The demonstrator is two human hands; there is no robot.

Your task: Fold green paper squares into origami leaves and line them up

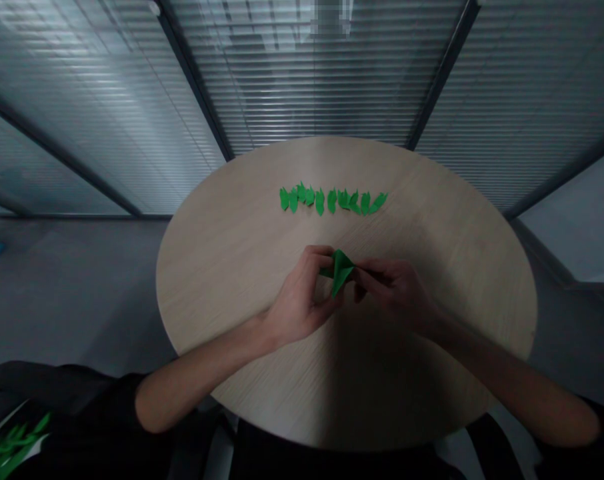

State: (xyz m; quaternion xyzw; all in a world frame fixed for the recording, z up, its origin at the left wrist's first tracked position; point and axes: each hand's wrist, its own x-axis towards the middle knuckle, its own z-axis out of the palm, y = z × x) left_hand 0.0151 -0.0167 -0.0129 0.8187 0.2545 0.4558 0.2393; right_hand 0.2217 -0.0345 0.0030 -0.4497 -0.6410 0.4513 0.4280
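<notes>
A small folded piece of green paper [340,269] is held above the middle of the round wooden table [232,267]. My left hand [302,300] pinches its left side with curled fingers. My right hand [395,290] pinches its right edge, fingers pressed together. Both hands hover just over the tabletop, meeting at the paper.
A row of several small folded green paper pieces [332,200] lies across the far half of the table. More green paper [9,443] sits at the lower left, off the table. Window blinds [307,73] stand behind the table's far edge.
</notes>
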